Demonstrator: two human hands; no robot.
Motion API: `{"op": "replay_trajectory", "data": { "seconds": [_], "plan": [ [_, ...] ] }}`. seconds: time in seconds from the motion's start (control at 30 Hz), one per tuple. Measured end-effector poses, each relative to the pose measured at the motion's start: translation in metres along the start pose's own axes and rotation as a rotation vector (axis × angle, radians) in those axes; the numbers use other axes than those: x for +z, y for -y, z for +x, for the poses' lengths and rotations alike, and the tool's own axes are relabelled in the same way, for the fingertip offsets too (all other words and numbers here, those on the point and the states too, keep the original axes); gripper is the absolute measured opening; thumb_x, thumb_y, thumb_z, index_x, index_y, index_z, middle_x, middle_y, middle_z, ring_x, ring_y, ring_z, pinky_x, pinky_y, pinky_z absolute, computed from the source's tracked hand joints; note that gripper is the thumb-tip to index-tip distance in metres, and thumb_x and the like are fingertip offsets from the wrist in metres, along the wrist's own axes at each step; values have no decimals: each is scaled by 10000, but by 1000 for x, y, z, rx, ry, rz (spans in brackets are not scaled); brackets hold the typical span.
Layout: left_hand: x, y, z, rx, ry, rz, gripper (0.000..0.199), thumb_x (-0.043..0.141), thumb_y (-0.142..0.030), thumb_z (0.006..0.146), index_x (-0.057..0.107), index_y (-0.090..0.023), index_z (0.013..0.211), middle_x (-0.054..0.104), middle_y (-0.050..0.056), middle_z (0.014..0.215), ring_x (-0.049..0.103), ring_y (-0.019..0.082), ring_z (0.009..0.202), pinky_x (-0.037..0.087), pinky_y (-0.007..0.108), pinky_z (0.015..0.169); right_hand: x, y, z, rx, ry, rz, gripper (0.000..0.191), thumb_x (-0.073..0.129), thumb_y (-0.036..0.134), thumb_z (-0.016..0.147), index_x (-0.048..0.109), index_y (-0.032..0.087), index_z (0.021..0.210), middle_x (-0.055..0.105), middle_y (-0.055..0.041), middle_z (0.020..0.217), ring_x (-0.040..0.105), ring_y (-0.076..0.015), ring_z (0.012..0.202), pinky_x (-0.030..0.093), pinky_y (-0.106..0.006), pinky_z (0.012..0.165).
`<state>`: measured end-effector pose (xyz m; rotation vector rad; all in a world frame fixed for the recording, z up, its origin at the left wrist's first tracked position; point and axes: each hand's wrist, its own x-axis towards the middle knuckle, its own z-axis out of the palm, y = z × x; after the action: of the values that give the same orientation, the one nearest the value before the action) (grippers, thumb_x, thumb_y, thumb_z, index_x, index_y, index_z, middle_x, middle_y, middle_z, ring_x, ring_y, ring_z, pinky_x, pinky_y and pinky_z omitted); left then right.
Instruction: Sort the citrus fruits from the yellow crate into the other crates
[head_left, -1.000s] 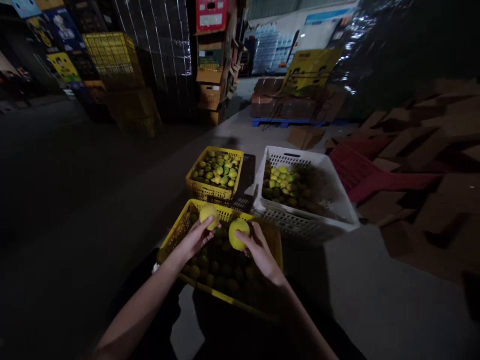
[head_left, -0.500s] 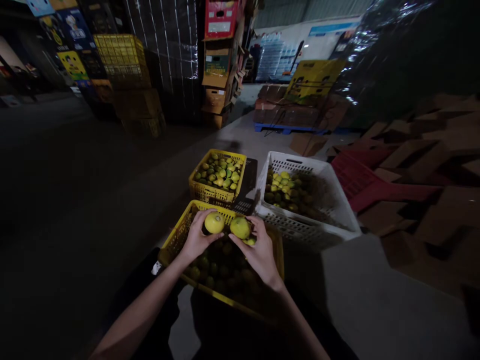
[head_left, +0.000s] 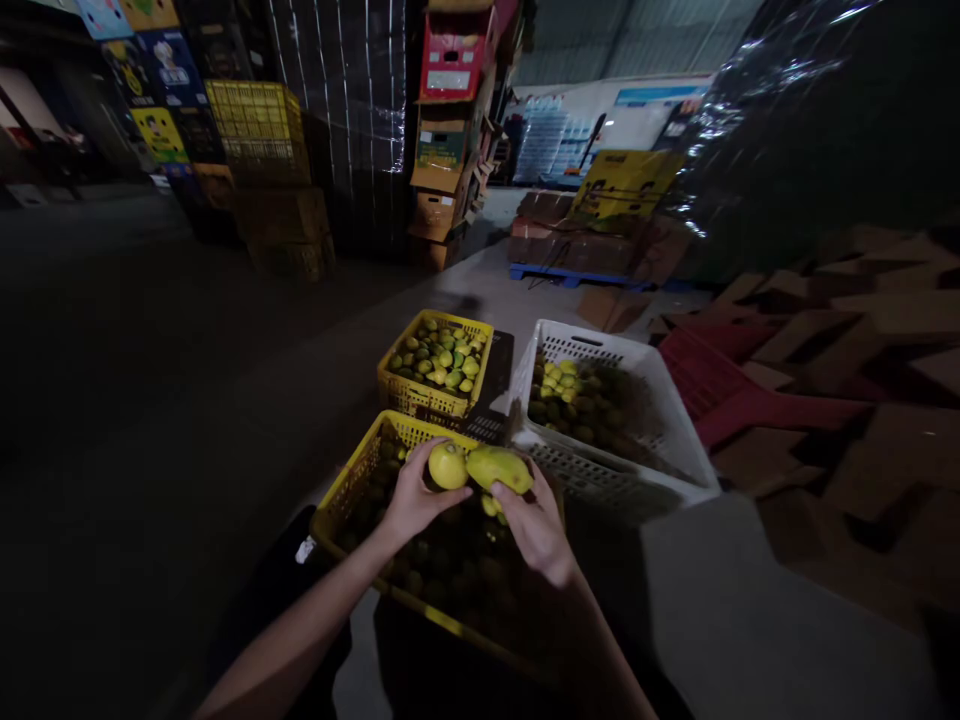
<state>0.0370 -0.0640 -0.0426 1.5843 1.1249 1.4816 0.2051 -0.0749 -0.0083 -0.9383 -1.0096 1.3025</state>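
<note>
2 bare hands meet over the near crate (head_left: 352, 482), a yellow plastic box with slotted walls and a thin rim, taken here as the centre of the dial. The left hand (head_left: 409, 508) grips 1 round yellow fruit (head_left: 448, 465), smooth-skinned, its thumb below and its fingers curled over the far side. The right hand (head_left: 538, 528) is closed on 1 oblong yellow-green fruit (head_left: 497, 468), thumb pressed to its lower side. These 2 fruits sit side by side above the crate; whether they touch, I cannot tell. Just under the oblong piece shows more yellow fruit (head_left: 491, 506), held or lying loose, I cannot say which. The near crate's own load is rounded and too dark to count. At 12 o'clock stands 1 smaller far crate (head_left: 427, 398), also perforated yellow plastic, heaped with green and yellow fruit, overlapping past counting. Between 1 and 2 o'clock is 1 white crate (head_left: 679, 432) of pierced plastic, its fruit piled toward the left end. Around 2 o'clock, red plastic (head_left: 750, 405) lies against a jumble of brown cardboard (head_left: 892, 320); 1 blue pallet (head_left: 570, 276) carries cartons near 1 o'clock.
</note>
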Motion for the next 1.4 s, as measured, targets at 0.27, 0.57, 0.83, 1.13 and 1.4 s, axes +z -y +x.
{"op": "replay_trajectory", "data": {
  "seconds": [0.27,0.57,0.83,1.13,1.4],
  "plan": [
    [-14,-8,2,92,-3,69,567,805,-320,677,580,-195,1182,609,99,1165,568,246,1109,442,416,998,-10,6,-1,-145,61,-568,583,863,361,531,632,192,1039,673,-98,1060,646,-273,956,555,-413,822],
    [-19,-14,-1,-201,218,-253,677,841,-302,609,550,-174,1207,574,134,1266,537,278,1197,395,441,1059,-7,3,-8,-132,20,-550,590,815,386,634,624,191,1158,668,-111,1180,640,-289,1054,518,-465,946],
    [-23,-23,8,-307,205,-357,683,891,-254,517,546,-195,1103,608,45,1039,594,193,977,492,313,875,-3,8,-8,-55,-5,-320,573,865,339,555,587,231,1045,698,-71,1075,658,-269,1009,524,-448,932],
    [-32,-38,11,-678,205,-728,597,877,-449,530,660,-187,1020,653,38,906,610,108,734,477,181,605,3,9,-13,323,26,125,411,826,498,570,685,254,869,726,-61,992,684,-307,937,549,-510,847],
    [-28,-31,13,-656,108,-843,376,793,-436,677,651,-214,945,672,29,940,609,113,781,505,211,719,-1,7,-10,207,-32,157,367,823,455,608,699,260,893,745,-52,930,698,-271,903,552,-489,843]
  ]
}}
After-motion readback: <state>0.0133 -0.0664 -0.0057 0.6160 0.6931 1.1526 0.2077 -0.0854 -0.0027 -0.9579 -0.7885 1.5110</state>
